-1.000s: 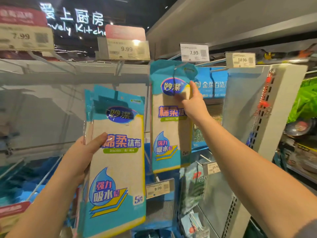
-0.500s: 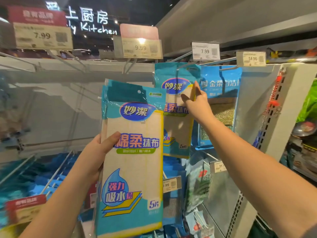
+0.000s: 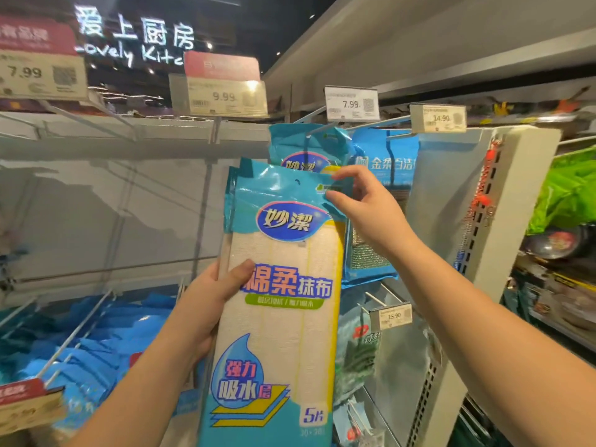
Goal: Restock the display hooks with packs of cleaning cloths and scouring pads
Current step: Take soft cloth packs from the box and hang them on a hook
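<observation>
Since a second ago the right hand (image 3: pixel 364 204) has left the hung pack (image 3: pixel 300 146) on its hook (image 3: pixel 317 129) and now pinches the top right corner of the held cloth pack (image 3: pixel 280 304), thumb and forefinger on its blue header. The left hand (image 3: pixel 209 304) grips that pack's left edge at 9 o'clock, now raised so the hung pack shows at 12 o'clock behind it.
</observation>
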`<state>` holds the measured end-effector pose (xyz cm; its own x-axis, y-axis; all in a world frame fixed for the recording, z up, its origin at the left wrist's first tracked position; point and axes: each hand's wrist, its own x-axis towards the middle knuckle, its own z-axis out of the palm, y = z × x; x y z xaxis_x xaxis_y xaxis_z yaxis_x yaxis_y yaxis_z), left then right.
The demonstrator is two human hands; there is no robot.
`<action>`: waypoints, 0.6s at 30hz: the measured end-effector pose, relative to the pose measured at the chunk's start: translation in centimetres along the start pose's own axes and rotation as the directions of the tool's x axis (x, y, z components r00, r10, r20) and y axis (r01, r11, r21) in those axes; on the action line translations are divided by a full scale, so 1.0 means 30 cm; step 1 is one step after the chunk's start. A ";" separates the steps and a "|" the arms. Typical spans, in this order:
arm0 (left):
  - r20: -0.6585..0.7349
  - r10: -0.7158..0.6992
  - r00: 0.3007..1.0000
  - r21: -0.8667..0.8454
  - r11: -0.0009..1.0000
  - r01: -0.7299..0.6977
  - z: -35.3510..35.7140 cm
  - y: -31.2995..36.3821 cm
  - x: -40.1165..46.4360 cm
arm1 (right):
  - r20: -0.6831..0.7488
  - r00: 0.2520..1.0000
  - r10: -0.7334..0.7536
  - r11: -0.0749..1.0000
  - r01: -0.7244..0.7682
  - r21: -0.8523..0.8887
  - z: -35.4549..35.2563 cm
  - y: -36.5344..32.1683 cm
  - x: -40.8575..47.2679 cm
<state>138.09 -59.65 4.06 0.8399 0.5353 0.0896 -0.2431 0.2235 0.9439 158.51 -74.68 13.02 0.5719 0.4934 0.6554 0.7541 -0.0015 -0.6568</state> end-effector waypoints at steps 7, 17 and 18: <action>0.059 -0.013 0.998 -0.018 1.000 0.014 0.092 0.028 0.027 | 0.140 0.988 -0.058 0.948 0.098 -0.301 -0.100 -0.037 0.066; 0.204 -0.108 0.973 -0.084 0.988 0.127 0.199 0.091 0.068 | 0.106 0.974 -0.198 0.936 0.220 -0.274 -0.202 -0.101 0.166; 0.231 -0.120 0.965 -0.090 0.986 0.144 0.200 0.087 0.063 | 0.095 0.976 -0.198 0.935 0.217 -0.282 -0.204 -0.100 0.172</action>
<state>141.95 -62.95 8.61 0.9523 0.3016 0.0471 -0.1625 0.3704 0.9146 161.16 -77.45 20.65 0.3784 0.5640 0.7340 0.9197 -0.1395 -0.3670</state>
